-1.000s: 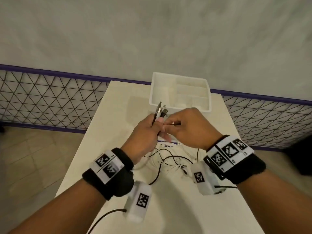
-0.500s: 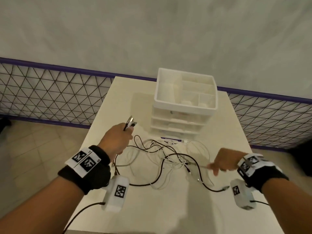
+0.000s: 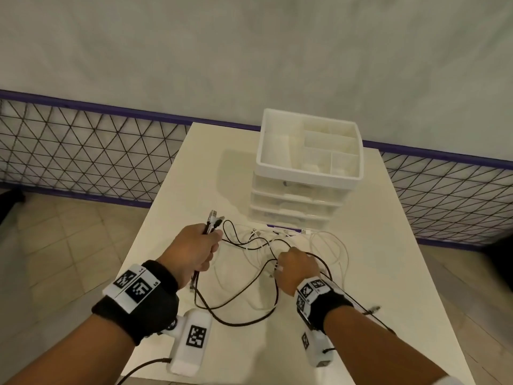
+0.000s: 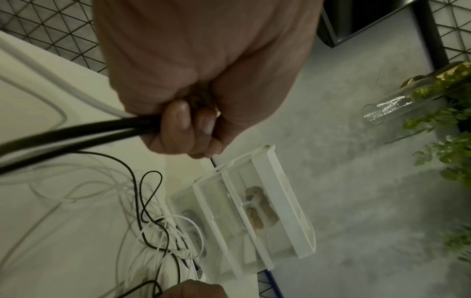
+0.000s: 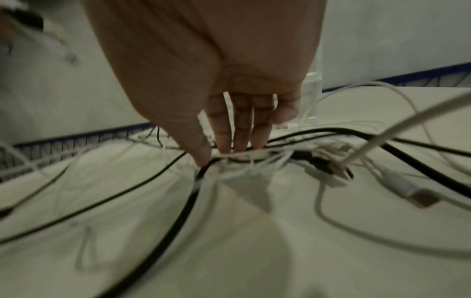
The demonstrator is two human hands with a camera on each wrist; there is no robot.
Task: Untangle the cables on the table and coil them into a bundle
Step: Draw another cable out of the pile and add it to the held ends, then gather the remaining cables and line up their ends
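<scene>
Cables, thin black and white cords (image 3: 249, 262), lie tangled mid-frame on my white bench (image 3: 374, 245), between my hands. My left hand (image 3: 191, 251) is fisted round several black cords, plug ends sticking out up-frame, slack trailing right. My right hand (image 3: 298, 268), nearer the knot, has its fingertips (image 5: 224, 145) down in the snarl; real grip or not, can't tell. Strands run roughly left-right. White plastic drawer unit (image 3: 308, 173) sits beyond. No readable writing; only square coded tags on my wrist bands (image 3: 137, 287).

The table (image 3: 374, 259) looks smooth and matt; the drawer unit (image 3: 309, 173) is glossy white plastic, its drawers translucent. The plugs (image 3: 213, 218) show shiny metal tips; the wristbands (image 3: 163, 276) look like soft black cloth.
</scene>
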